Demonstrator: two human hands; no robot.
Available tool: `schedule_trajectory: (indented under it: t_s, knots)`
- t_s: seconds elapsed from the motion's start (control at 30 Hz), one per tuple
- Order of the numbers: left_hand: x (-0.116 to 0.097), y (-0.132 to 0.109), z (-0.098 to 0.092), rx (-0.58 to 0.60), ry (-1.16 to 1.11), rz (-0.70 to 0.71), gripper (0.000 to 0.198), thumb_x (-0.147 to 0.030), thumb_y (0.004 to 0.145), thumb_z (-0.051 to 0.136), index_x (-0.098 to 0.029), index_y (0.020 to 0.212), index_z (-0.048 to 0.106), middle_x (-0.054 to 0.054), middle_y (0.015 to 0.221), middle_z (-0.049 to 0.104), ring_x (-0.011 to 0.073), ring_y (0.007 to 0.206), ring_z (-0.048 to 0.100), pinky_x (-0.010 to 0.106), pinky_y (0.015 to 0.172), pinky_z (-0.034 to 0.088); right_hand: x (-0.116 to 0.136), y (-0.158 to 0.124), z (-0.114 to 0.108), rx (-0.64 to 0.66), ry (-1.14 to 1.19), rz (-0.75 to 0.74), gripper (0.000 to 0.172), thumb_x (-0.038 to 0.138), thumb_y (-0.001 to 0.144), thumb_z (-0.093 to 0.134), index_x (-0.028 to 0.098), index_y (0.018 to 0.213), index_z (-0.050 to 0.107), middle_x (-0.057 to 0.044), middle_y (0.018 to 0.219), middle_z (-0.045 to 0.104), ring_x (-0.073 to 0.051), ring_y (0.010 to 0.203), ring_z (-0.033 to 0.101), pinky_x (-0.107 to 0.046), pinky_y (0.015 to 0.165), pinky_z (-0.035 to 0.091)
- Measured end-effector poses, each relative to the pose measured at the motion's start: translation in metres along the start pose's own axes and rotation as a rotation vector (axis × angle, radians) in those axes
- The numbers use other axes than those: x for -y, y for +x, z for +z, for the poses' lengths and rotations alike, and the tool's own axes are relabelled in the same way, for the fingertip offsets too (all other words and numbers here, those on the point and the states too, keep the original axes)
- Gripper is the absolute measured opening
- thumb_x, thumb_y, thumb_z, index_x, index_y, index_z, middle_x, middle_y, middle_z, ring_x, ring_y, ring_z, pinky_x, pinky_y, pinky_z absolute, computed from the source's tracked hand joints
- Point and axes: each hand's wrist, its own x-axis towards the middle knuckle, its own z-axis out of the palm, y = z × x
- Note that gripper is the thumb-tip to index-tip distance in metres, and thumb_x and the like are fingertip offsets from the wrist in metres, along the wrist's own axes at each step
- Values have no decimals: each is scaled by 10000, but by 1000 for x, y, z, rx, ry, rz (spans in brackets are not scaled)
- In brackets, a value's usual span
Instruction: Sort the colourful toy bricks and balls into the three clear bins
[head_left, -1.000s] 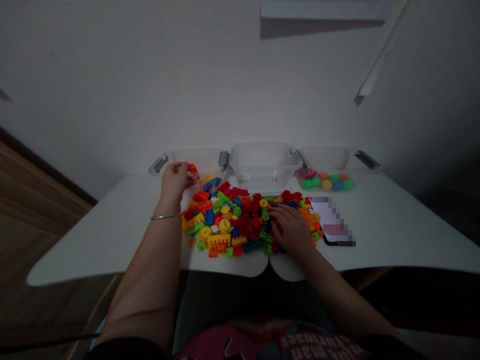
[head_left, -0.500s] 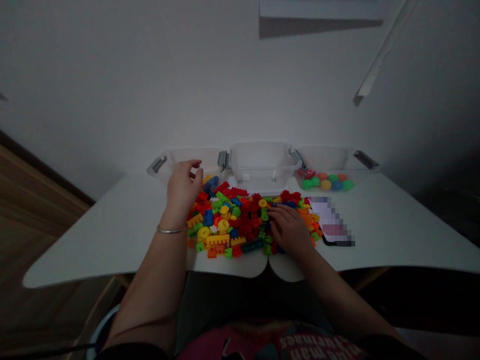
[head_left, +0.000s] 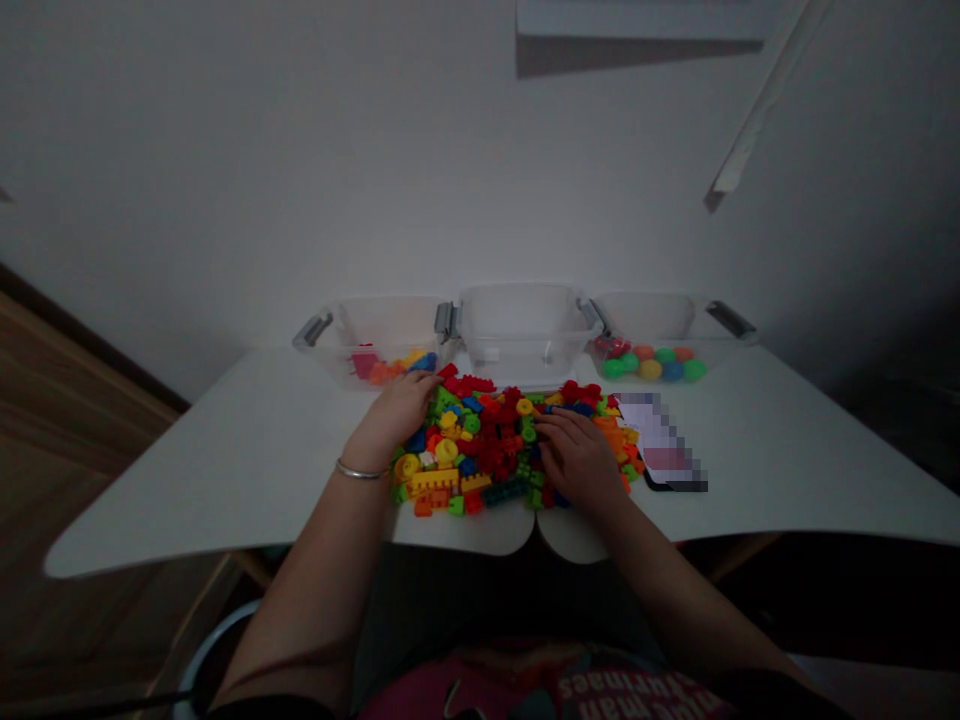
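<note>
Bricks (head_left: 495, 445) lie heaped on our desk (head_left: 787, 450), presumably central for easy reach, with our left hand (head_left: 400, 408) over their left edge and our right hand (head_left: 581, 458) at their right; we cannot tell whether either grip holds one.

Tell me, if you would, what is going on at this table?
A person has both hands at a pile of colourful toy bricks: the left hand at its left edge, the right hand on its right part. Whether either grips a brick is unclear. Behind stand three clear bins; the left bin holds some coloured pieces, the right bin coloured balls. A phone lies right of the pile.
</note>
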Motion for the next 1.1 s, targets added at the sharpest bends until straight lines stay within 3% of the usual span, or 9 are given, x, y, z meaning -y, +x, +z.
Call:
schedule_trajectory:
  t_s: [0.13, 0.37, 0.53, 0.7, 0.97, 1.1]
  knots:
    - [1, -1, 3, 45, 38, -24, 429, -166, 919, 425, -178, 1280, 657, 170, 1289, 653, 278, 1160, 633, 433, 1012, 490, 0, 0, 0, 12, 14, 13, 258, 154, 902, 549, 196, 1101, 707, -85, 1144, 748, -277, 1157, 629, -491, 1025, 525]
    - [8, -5, -4, -23, 132, -91, 266, -285, 902, 501, -192, 988, 735, 150, 1034, 711, 283, 967, 673, 429, 887, 545, 0, 0, 0, 1, -1, 8, 250, 161, 904, 551, 203, 1095, 707, -80, 1141, 749, -276, 1147, 633, -488, 1013, 530]
    - [-1, -3, -5, -83, 64, -7, 360, -181, 904, 450, -197, 1159, 704, 139, 1206, 711, 280, 1133, 642, 462, 998, 504, 0, 0, 0, 0, 1, 2, 245, 152, 900, 559, 186, 1093, 706, -85, 1134, 751, -275, 1144, 630, -479, 1019, 528]
    - [-8, 2, 5, -18, -16, 130, 550, -32, 828, 415, -200, 1293, 657, 98, 1367, 653, 237, 1278, 579, 436, 1122, 433, 0, 1, -1, 8, 0, 2, 247, 155, 904, 552, 190, 1096, 703, -84, 1139, 749, -275, 1146, 630, -486, 1020, 529]
    - [-4, 2, 2, -42, -7, 90, 313, -207, 921, 473, -207, 1052, 757, 123, 1161, 727, 260, 1076, 668, 423, 974, 537, -1, 0, -1, 3, -1, -2, 244, 152, 907, 553, 186, 1096, 703, -90, 1139, 747, -273, 1149, 631, -479, 1019, 530]
    - [-10, 6, 1, -44, 64, 84, 350, -220, 955, 429, -200, 1142, 724, 110, 1217, 710, 249, 1137, 644, 415, 1012, 517, -1, 0, 0, -6, -7, -10, 233, 148, 906, 557, 174, 1085, 704, -86, 1126, 752, -274, 1133, 635, -470, 1010, 534]
